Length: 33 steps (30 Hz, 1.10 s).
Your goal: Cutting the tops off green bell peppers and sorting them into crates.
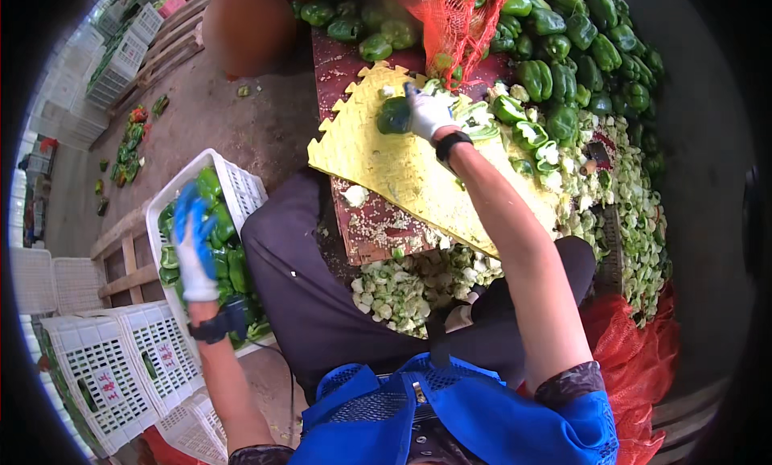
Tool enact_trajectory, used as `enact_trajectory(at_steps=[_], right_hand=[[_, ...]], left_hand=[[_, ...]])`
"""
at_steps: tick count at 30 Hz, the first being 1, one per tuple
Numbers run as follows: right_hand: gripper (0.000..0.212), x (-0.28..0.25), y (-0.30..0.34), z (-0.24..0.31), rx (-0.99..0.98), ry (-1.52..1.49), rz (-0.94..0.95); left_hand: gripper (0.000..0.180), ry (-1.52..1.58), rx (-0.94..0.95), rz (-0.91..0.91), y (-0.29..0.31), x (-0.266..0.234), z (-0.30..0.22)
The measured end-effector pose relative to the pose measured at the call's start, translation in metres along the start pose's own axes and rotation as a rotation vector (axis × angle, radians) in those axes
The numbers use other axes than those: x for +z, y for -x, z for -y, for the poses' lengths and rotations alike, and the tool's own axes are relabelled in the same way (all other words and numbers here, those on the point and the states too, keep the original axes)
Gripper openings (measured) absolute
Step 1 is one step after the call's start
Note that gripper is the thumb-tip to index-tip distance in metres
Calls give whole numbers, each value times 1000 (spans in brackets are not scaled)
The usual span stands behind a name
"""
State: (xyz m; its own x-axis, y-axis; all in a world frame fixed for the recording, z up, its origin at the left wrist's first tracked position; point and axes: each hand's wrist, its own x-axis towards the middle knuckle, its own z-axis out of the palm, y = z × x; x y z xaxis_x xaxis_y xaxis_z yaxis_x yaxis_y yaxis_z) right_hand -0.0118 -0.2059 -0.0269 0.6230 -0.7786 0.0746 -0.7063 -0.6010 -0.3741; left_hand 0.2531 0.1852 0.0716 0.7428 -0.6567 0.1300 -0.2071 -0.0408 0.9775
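Observation:
My left hand (194,244), in a white glove with blue fingers, is over a white plastic crate (241,183) of green bell peppers. Its fingers are stretched out and hold nothing. My right hand (431,114), also gloved, is above a yellow foam mat (402,171) with a jagged edge. A dark green bell pepper (393,116) sits against its thumb side, seemingly gripped, though the fingers are partly hidden. Several cut-open green peppers (531,133) lie to its right.
A large heap of whole peppers (591,34) rises at the far right, beside a red mesh bag (458,30). Pepper cores (394,296) cover the ground below the reddish board (354,232). White crates (104,376) stand at left. A blurred round shape (248,30) is at the top.

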Motion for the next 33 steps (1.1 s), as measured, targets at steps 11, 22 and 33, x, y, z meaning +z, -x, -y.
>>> enact_trajectory(at_steps=[11,22,33], right_hand=[[63,-48,139,87,-673,-30,-201],[67,-131,197,44,-422,-214,123],[57,-115,219,56,-271,-154,-151]], left_hand=[[50,1434,-707,627,17,259,67],[56,1073,-428,712,70,282,-21],[55,980,-371,480,80,300,-46]])
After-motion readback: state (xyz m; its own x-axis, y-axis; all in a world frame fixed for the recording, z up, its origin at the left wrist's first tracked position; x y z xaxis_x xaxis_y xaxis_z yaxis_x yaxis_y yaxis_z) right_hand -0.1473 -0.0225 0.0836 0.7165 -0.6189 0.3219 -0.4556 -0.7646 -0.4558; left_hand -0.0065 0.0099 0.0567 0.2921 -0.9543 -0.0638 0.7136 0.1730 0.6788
